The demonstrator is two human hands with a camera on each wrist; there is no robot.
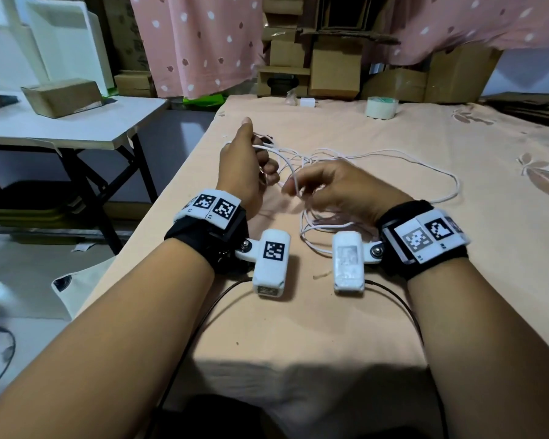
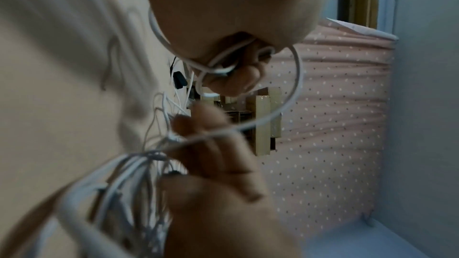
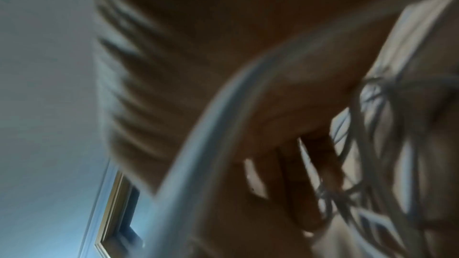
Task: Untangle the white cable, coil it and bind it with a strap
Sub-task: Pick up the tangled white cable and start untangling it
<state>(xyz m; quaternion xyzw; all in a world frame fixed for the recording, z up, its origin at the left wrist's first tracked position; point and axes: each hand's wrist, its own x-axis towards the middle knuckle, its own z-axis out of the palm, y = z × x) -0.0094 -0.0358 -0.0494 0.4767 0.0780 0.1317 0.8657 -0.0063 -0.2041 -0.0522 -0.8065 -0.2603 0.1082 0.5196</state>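
Observation:
A thin white cable (image 1: pixel 393 153) lies in loose tangled loops across the peach cloth of the table (image 1: pixel 330 327). My left hand (image 1: pixel 246 166) is raised at the left of the tangle, its fingers curled round strands of the cable (image 2: pixel 295 89). To its right, my right hand (image 1: pixel 327 185) pinches a strand between thumb and fingers, with more loops hanging under its palm. A small black strap (image 2: pixel 179 80) lies on the cloth beyond my left hand, among the strands. The right wrist view is badly blurred; only the cable (image 3: pixel 198 154) and the palm show.
A roll of clear tape (image 1: pixel 381 106) and a small white charger (image 1: pixel 307 102) sit at the table's far edge. Cardboard boxes (image 1: pixel 336 71) and pink dotted curtains stand behind. A white side table (image 1: pixel 76 122) with a box is at the left.

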